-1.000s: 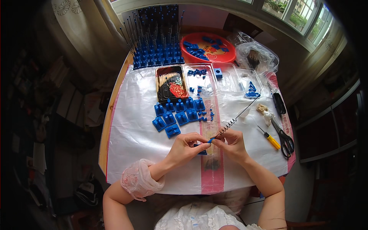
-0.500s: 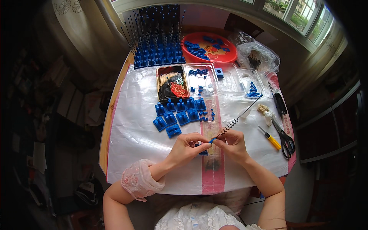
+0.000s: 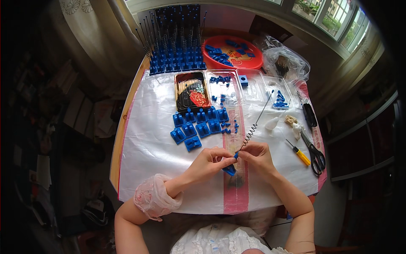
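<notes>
L fingers point(image 3: 222, 153): pinched on blue pc point(image 3: 236, 155); grip firm vs twist.
R fingers point(image 3: 246, 156): pinched nr low end of coil wire point(image 3: 250, 134).
Wire: slants up-right; best in line w/ pc, unbent.
Blue base point(image 3: 229, 170): just below L fingers, over counter point(image 3: 152, 148).

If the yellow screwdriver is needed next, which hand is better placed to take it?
Probably the right hand: it is nearer the yellow screwdriver, though at the coiled wire. The left hand is farther, pinching the blue piece.
</notes>
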`<action>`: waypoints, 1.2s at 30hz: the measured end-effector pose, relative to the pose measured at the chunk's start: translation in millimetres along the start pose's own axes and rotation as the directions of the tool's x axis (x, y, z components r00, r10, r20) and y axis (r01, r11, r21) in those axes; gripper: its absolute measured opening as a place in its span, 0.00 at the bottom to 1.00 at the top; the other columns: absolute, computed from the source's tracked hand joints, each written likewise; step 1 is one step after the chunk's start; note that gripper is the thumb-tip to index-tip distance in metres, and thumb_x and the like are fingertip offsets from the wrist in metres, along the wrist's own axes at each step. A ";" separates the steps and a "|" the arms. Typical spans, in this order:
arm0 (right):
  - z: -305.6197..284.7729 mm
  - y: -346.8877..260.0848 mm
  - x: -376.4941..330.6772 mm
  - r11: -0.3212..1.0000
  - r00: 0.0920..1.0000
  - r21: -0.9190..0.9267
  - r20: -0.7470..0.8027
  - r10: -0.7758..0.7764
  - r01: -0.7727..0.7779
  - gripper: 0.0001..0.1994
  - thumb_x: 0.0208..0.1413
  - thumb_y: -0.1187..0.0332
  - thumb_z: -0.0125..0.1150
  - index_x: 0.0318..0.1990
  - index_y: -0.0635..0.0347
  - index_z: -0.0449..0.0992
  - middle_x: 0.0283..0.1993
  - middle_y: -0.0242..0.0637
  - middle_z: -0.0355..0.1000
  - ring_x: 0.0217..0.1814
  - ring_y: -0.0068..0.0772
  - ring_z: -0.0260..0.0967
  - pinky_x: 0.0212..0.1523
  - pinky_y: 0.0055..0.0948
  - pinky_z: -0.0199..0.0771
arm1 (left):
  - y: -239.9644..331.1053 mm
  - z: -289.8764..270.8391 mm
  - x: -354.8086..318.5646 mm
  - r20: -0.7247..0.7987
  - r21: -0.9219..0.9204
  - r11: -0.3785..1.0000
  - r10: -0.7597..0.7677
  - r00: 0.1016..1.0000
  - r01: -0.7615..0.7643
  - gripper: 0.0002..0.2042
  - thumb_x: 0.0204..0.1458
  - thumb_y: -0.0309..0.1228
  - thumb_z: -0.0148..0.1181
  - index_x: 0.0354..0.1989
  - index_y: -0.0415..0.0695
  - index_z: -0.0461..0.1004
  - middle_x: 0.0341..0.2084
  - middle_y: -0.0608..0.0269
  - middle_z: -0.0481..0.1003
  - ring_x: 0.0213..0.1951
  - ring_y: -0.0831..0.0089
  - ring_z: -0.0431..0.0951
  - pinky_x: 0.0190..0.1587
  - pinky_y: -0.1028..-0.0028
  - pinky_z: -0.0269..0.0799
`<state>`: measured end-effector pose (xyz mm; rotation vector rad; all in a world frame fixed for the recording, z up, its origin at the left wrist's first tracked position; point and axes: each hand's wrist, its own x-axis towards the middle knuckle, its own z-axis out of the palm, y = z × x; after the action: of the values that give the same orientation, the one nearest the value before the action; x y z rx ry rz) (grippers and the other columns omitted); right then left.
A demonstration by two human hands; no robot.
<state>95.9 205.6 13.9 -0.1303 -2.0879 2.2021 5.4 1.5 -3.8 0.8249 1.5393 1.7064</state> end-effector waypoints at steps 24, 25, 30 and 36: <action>5.1 2.1 1.9 0.984 0.993 0.131 -0.003 0.119 -0.118 0.07 0.57 0.69 0.71 0.35 0.64 0.85 0.31 0.27 0.78 0.34 0.13 0.69 0.35 0.19 0.67 | 17.0 -23.9 6.5 0.373 -0.195 0.904 -0.289 0.881 0.379 0.18 0.68 0.38 0.56 0.54 0.35 0.77 0.45 0.65 0.81 0.46 0.80 0.79 0.54 0.77 0.74; 5.3 2.2 2.3 0.984 0.993 0.139 -0.004 0.118 -0.116 0.07 0.57 0.69 0.71 0.35 0.64 0.85 0.31 0.27 0.78 0.34 0.13 0.69 0.35 0.19 0.67 | 16.9 -24.2 6.2 0.376 -0.202 0.903 -0.285 0.882 0.378 0.18 0.68 0.38 0.56 0.55 0.35 0.77 0.46 0.64 0.81 0.47 0.80 0.79 0.54 0.77 0.74; 1.1 6.4 2.3 0.984 0.991 0.127 -0.010 0.130 -0.128 0.06 0.57 0.69 0.71 0.34 0.63 0.85 0.31 0.27 0.78 0.34 0.13 0.69 0.37 0.19 0.67 | 22.4 -21.7 5.9 0.354 -0.176 0.916 -0.284 0.891 0.362 0.18 0.67 0.36 0.58 0.56 0.35 0.77 0.48 0.62 0.81 0.49 0.78 0.80 0.56 0.76 0.74; 3.6 2.4 1.0 0.989 0.993 0.091 -0.002 0.120 -0.119 0.06 0.58 0.70 0.70 0.35 0.64 0.85 0.33 0.28 0.79 0.36 0.14 0.71 0.38 0.19 0.69 | 19.3 -21.7 5.5 0.371 -0.167 0.914 -0.289 0.883 0.369 0.18 0.67 0.35 0.58 0.57 0.33 0.76 0.47 0.61 0.81 0.49 0.78 0.80 0.56 0.76 0.74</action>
<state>94.4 202.1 11.7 -0.2628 -2.0215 2.3556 -17.0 -7.4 13.4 0.6478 1.1421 1.3751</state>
